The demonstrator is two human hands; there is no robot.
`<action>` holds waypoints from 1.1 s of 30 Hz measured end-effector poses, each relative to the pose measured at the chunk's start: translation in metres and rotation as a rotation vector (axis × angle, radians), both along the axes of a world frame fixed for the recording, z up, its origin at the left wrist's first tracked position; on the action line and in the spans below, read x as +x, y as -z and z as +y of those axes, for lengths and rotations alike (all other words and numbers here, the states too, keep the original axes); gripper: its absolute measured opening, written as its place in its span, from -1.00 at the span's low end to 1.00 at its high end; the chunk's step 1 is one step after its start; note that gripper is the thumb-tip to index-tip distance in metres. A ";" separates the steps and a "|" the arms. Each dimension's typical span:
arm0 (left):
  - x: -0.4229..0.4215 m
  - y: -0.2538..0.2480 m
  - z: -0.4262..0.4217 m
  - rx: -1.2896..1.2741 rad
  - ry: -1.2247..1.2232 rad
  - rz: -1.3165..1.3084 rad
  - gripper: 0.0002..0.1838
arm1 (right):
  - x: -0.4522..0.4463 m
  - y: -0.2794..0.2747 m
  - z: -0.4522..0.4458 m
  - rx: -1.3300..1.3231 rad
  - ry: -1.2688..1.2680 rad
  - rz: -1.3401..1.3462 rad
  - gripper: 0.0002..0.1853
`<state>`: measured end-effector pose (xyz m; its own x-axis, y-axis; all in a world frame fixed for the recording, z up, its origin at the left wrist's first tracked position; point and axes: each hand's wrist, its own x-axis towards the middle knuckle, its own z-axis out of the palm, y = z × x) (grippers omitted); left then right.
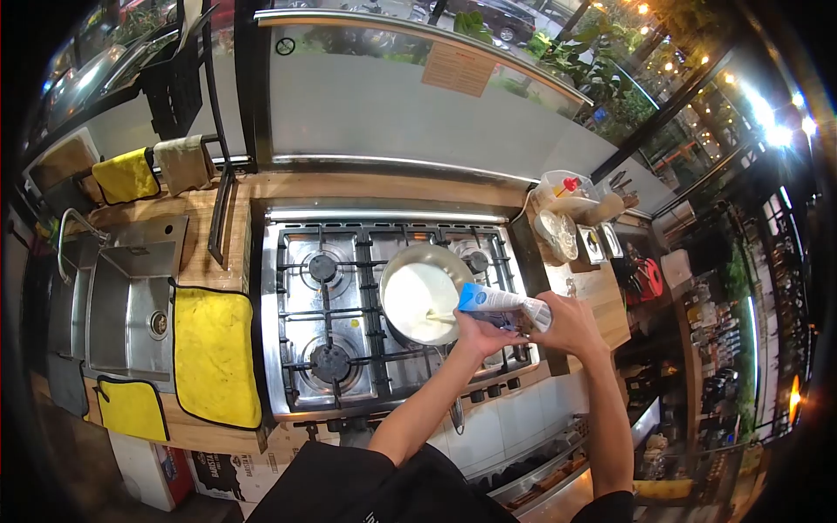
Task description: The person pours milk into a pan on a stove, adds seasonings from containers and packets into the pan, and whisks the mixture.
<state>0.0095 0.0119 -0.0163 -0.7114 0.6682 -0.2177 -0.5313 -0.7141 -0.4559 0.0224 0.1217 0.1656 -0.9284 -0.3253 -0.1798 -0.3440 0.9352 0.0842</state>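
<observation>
A blue and white carton (pixel 493 299) is held tilted over a steel pot (pixel 449 261) on the stove. From its lower left end a pale cream-coloured stream (pixel 441 318) runs into the white liquid (pixel 417 289) in the pot. My left hand (pixel 481 336) supports the carton from below near its pouring end. My right hand (pixel 572 328) is closed round the far end, which looks crumpled. Some fingers of both hands are hidden behind the carton.
The gas stove (pixel 336 288) has black grates and several burners. To the left are a steel sink (pixel 135 314) and yellow cloths (pixel 214 357). On the right counter (pixel 602 301) stand a plastic bowl (pixel 556 234) and small metal containers (pixel 591 246). A low glass partition (pixel 384 113) rises behind.
</observation>
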 end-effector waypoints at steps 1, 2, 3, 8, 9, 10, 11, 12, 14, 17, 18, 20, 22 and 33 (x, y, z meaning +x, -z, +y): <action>-0.003 0.002 0.001 0.021 0.010 -0.041 0.16 | 0.004 0.002 0.008 -0.165 -0.015 0.060 -0.38; -0.006 0.004 0.002 0.042 0.023 -0.080 0.16 | 0.008 0.004 0.014 -0.330 -0.028 0.124 -0.31; -0.006 0.006 0.000 0.081 0.021 -0.049 0.17 | 0.010 0.010 0.020 -0.331 -0.016 0.136 -0.31; -0.005 0.012 -0.001 0.078 -0.018 0.135 0.07 | 0.012 0.056 0.049 -0.538 0.115 0.210 -0.34; -0.003 0.007 -0.005 0.091 0.016 0.140 0.04 | 0.016 0.054 0.045 -0.541 0.100 0.236 -0.38; -0.002 0.003 -0.008 0.102 0.050 0.143 0.01 | 0.015 0.057 0.046 -0.547 0.078 0.263 -0.42; -0.003 -0.001 -0.009 0.049 0.095 0.126 -0.09 | 0.013 0.060 0.049 -0.569 0.076 0.237 -0.45; -0.003 0.001 -0.008 0.041 0.117 0.129 -0.09 | 0.011 0.064 0.052 -0.592 0.074 0.206 -0.48; -0.001 0.011 -0.006 -0.007 0.097 0.159 -0.12 | 0.007 0.073 0.056 -0.593 0.072 0.240 -0.52; 0.004 0.022 0.002 0.053 0.089 0.064 -0.15 | 0.010 0.065 0.051 -0.613 0.104 0.239 -0.62; 0.003 0.014 0.000 0.067 0.090 0.074 -0.15 | 0.008 0.063 0.050 -0.618 0.109 0.237 -0.63; 0.004 0.008 -0.002 -0.015 0.063 0.079 -0.19 | 0.007 0.063 0.049 -0.628 0.109 0.213 -0.64; 0.003 0.009 -0.002 0.059 0.021 0.189 -0.15 | 0.006 0.063 0.049 -0.610 0.116 0.225 -0.65; 0.009 -0.005 0.000 0.088 0.022 0.021 -0.06 | 0.002 0.068 0.056 -0.618 0.146 0.246 -0.79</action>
<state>0.0185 0.0122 -0.0118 -0.7001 0.6997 -0.1422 -0.5568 -0.6597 -0.5048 0.0240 0.1781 0.0975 -0.9605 -0.1690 0.2212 -0.2503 0.8720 -0.4207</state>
